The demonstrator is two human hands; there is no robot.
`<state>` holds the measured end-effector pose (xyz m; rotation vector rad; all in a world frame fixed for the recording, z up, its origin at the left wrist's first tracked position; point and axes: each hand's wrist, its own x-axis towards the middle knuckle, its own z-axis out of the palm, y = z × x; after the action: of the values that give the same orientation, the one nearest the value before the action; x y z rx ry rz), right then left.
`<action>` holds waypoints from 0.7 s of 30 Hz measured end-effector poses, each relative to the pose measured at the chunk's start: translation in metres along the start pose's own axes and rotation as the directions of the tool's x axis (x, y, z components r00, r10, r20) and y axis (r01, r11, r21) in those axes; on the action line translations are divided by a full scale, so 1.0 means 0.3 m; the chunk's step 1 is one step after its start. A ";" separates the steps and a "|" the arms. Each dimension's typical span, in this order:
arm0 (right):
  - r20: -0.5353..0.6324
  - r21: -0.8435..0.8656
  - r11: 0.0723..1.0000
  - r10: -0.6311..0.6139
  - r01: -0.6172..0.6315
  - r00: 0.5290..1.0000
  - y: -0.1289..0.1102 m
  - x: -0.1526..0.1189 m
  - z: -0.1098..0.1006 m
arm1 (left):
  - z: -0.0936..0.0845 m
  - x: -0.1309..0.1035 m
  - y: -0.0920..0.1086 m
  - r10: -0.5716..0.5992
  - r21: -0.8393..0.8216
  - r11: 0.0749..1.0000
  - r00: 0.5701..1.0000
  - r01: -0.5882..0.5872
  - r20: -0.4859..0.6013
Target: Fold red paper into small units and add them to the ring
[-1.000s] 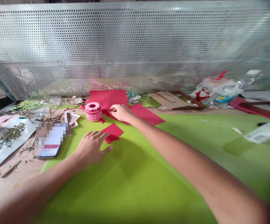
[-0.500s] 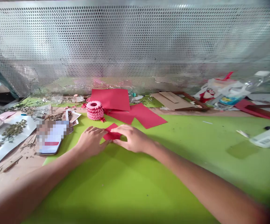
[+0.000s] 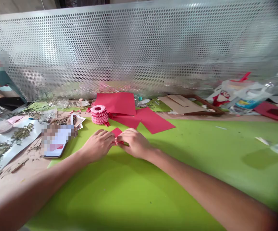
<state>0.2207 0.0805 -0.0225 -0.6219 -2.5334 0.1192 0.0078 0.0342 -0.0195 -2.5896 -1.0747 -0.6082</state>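
A small piece of red paper [image 3: 117, 131] lies between my hands on the green mat [image 3: 119, 192], mostly covered by my fingers. My left hand [image 3: 100, 144] pinches its left side, fingers curled together. From the other side, my right hand [image 3: 134, 142] grips the paper near its lower edge, with thumb and fingertips close to those of the left. Just behind stands a pink and red folded-paper ring stack [image 3: 99, 115]. Larger sheets of red paper [image 3: 154, 120] overlap to the right of it, one red sheet [image 3: 116, 102] propped at the back.
On the left lie a phone [image 3: 57, 146], dried plant bits [image 3: 22, 133] and small prints [image 3: 77, 121]. Cardboard pieces [image 3: 177, 104], a plastic bag [image 3: 240, 96] and bottles stand right. A perforated metal panel [image 3: 129, 48] closes the back; a person [image 3: 5, 83] sits far left.
My fingertips have come closer together and closed on the small red paper, covering more of it. The view has shifted slightly, showing more of the person at far left.
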 end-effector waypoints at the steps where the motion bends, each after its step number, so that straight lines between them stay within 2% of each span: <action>1: -0.028 -0.015 1.000 -0.003 0.003 1.000 0.000 0.002 -0.004 | -0.005 0.002 0.000 -0.033 -0.028 0.999 0.999 0.033 -0.025; 5: -0.120 -0.023 1.000 0.009 -0.012 0.993 -0.011 0.006 -0.028 | -0.032 0.002 -0.013 -0.130 -0.105 0.988 0.982 0.116 -0.138; 10: -0.013 -0.015 1.000 -0.006 0.006 1.000 -0.038 0.005 -0.023 | -0.050 0.002 -0.017 -0.160 -0.128 0.982 0.970 0.138 -0.183; 13: -0.039 -0.018 1.000 0.003 -0.003 0.999 -0.045 0.008 -0.015 | -0.055 0.002 0.003 -0.144 -0.177 0.978 0.970 0.110 -0.195; 16: -0.077 -0.015 0.999 0.033 -0.034 0.997 -0.037 0.010 -0.036 | -0.061 -0.001 0.023 -0.176 -0.240 0.963 0.956 0.119 -0.233; 19: -0.151 0.060 0.982 0.189 -0.182 0.970 -0.019 0.007 -0.079 | -0.064 -0.005 0.033 -0.226 -0.241 0.957 0.933 0.159 -0.282; 21: -0.166 0.269 0.905 0.381 -0.330 0.909 -0.007 0.003 -0.102 | -0.062 -0.006 0.035 -0.201 -0.188 0.971 0.937 0.151 -0.286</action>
<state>0.2350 0.0778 0.0045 -0.9433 -2.1317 0.4522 0.0091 0.0184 -0.0049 -2.4344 -1.2021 -1.1406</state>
